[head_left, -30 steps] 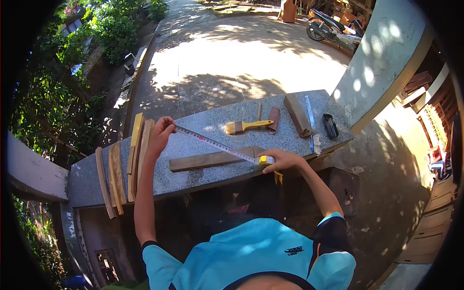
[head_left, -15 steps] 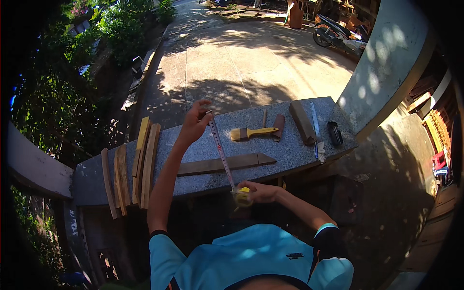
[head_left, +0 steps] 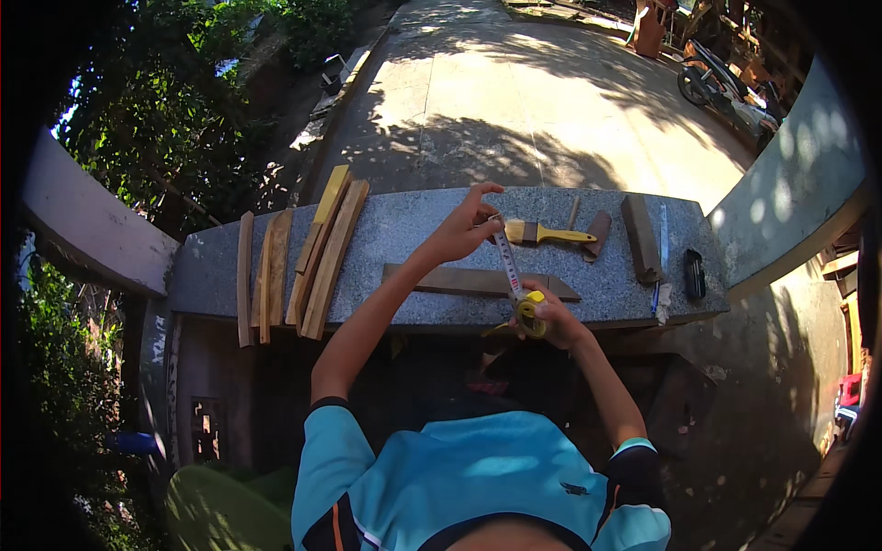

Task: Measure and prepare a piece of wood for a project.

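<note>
My left hand [head_left: 464, 230] pinches the end of a white tape-measure blade [head_left: 506, 259] above the stone bench [head_left: 220, 294]. My right hand [head_left: 557, 323] grips the yellow tape-measure case [head_left: 530, 312] over the bench's front edge. The extended blade runs between them, crossing a long grey-brown wooden piece [head_left: 432, 279] lying lengthwise. A yellow-handled paintbrush [head_left: 554, 235] lies beside my left hand, near a thin stick [head_left: 574, 209] and a reddish-brown piece, perhaps sandpaper [head_left: 599, 234].
Several wooden strips [head_left: 335, 257] lie at left. A brown block [head_left: 640, 239], long blade-like strip [head_left: 663, 239] and black object [head_left: 695, 273] are at right. Curved concrete pillars [head_left: 781, 193] flank the bench; a motorbike [head_left: 726, 96] stands beyond, right.
My left hand has swung rightward, turning the blade from a long diagonal to near vertical, with less showing. My right hand has risen toward the bench again. The view has shifted.
</note>
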Available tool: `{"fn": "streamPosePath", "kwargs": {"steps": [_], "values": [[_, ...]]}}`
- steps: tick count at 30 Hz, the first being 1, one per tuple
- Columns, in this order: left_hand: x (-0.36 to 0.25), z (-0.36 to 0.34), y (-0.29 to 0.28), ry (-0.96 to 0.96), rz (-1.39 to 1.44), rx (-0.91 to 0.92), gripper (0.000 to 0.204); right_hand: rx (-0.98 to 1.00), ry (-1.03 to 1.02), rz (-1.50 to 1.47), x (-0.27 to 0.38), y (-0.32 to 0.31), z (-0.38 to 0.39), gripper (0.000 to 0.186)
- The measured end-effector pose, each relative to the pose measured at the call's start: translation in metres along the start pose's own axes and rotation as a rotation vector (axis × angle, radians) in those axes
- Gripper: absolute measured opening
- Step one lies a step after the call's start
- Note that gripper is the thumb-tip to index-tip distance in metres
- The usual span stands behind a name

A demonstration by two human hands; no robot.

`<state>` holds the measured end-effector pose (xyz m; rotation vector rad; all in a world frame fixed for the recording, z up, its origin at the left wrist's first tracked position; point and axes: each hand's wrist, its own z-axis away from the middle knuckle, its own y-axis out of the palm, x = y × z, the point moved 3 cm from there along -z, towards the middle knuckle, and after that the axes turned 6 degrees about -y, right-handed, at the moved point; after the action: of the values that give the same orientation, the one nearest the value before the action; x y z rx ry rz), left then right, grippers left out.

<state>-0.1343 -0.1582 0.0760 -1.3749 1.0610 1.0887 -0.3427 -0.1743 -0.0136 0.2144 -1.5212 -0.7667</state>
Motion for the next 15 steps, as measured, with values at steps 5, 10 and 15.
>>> {"fn": "streamPosePath", "kwargs": {"steps": [5,10,15], "values": [[0.045,0.025,0.001,0.030,-0.250,0.037,0.043,-0.181,-0.085,-0.019,0.008,-0.023,0.015,0.073],[0.095,0.065,0.005,0.256,-1.250,-0.078,0.050,-0.293,-0.171,-0.125,0.028,-0.048,0.044,0.077],[0.070,0.040,-0.007,0.087,-0.799,-0.102,0.045,-0.022,-0.143,0.102,0.057,-0.045,0.055,0.080]]}}
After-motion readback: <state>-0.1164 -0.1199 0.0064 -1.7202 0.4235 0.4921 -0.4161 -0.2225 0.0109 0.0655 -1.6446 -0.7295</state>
